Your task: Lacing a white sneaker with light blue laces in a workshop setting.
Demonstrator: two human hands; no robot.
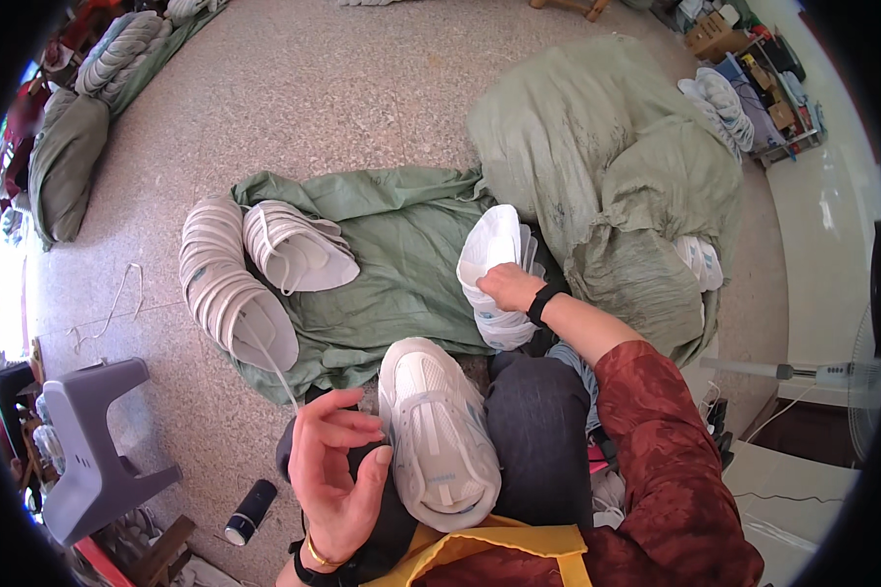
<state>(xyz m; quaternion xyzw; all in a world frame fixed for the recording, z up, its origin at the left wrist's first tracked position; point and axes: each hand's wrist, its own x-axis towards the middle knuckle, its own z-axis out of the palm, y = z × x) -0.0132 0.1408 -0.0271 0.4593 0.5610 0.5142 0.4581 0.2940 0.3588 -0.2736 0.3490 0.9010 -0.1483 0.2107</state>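
A white shoe upper (436, 430) with grey-blue trim and no visible laces rests between my thighs, toe pointing away. My left hand (338, 470) is beside it, palm up, fingers apart. A white lace (272, 364) runs from the stack on the left down to the fingertips of that hand; whether it touches them I cannot tell. My right hand (511, 287) reaches forward to a nested stack of white shoe uppers (489, 240) by my right knee. Its fingers are closed on the edge of one upper, and the fingertips are partly hidden inside.
Two more nested stacks of uppers (215, 269) lie on a green cloth (392, 235). A large green sack (558, 108) bulges at the far right. On the left are a grey plastic stool (93, 440) and a dark bottle (251, 511). A fan (863, 372) stands at the right.
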